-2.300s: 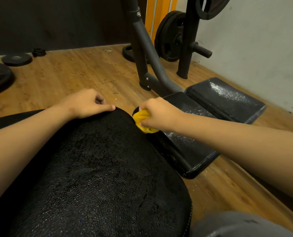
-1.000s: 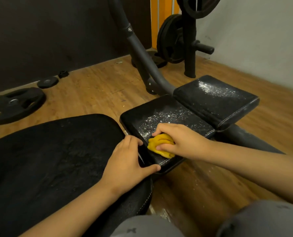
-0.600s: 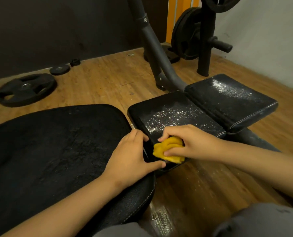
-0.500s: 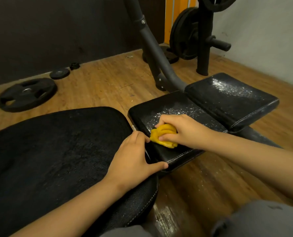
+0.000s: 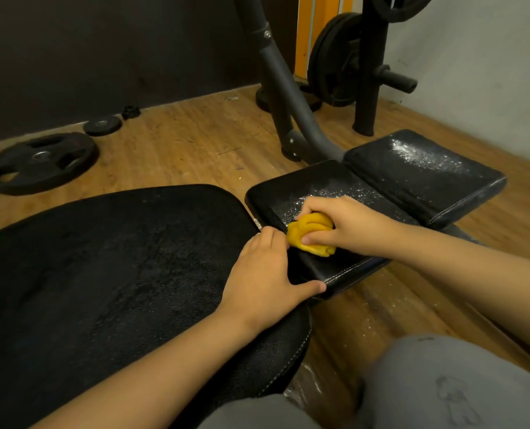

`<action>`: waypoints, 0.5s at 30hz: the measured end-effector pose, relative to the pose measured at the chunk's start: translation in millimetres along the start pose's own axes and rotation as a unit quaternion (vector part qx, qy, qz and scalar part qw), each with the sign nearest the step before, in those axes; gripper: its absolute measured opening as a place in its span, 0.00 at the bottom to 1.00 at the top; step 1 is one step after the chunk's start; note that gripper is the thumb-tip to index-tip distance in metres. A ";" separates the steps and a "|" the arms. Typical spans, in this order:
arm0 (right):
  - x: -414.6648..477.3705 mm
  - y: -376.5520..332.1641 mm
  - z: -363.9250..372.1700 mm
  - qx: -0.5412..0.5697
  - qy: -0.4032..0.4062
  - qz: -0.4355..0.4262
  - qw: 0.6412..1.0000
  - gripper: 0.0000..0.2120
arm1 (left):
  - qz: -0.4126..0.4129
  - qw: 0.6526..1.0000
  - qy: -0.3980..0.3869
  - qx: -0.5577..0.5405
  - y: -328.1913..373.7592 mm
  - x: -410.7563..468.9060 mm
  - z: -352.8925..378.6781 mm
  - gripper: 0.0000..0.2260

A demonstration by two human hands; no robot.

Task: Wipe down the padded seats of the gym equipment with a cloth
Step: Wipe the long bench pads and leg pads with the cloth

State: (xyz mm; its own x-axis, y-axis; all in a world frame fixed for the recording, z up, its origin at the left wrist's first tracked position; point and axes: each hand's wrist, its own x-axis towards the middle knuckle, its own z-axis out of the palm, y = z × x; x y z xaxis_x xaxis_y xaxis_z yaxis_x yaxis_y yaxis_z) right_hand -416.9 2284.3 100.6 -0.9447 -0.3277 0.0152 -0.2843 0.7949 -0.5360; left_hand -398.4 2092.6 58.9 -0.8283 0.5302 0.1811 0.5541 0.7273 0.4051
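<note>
My right hand (image 5: 347,224) grips a bunched yellow cloth (image 5: 311,235) and presses it on the middle black seat pad (image 5: 291,193), which glistens with wet specks. My left hand (image 5: 263,280) rests on the near end of the large black padded seat (image 5: 102,274), fingers over its edge and thumb stretched toward the middle pad's front corner. A third black pad (image 5: 424,174), speckled white, lies farther right.
The grey curved machine frame (image 5: 288,100) rises behind the pads. A rack with black weight plates (image 5: 338,60) stands at the back right. Loose plates (image 5: 40,162) lie on the wooden floor at left. My grey-clad knee (image 5: 443,382) is at the bottom right.
My right hand has slid the cloth from the pad's near edge a little farther onto the middle pad. The left hand stays on the large seat's end.
</note>
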 end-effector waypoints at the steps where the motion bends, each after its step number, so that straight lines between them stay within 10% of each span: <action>1: 6.3 -1.1 -0.1 -0.014 0.009 0.004 1.000 0.13 | 0.001 1.000 -0.002 -0.001 -0.2 -0.2 0.6 0.29; 8: 1.5 -7.3 6.3 -0.031 0.031 -0.016 0.999 0.14 | 0.017 0.991 -0.089 -0.099 -17.8 11.5 -20.7 0.21; 15: 6.3 -8.1 7.0 0.003 -0.004 -0.022 1.000 0.14 | 0.070 0.996 -0.031 0.041 -84.6 47.0 -46.5 0.24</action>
State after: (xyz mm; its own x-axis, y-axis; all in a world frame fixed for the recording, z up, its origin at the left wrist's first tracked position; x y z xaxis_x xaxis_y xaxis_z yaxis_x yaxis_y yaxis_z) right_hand -419.4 2272.3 99.1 -0.9300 -0.3662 0.0325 -0.3247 0.7765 -0.5400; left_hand -488.1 2035.7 74.7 -0.7371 0.6531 0.1740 0.6709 0.6758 0.3053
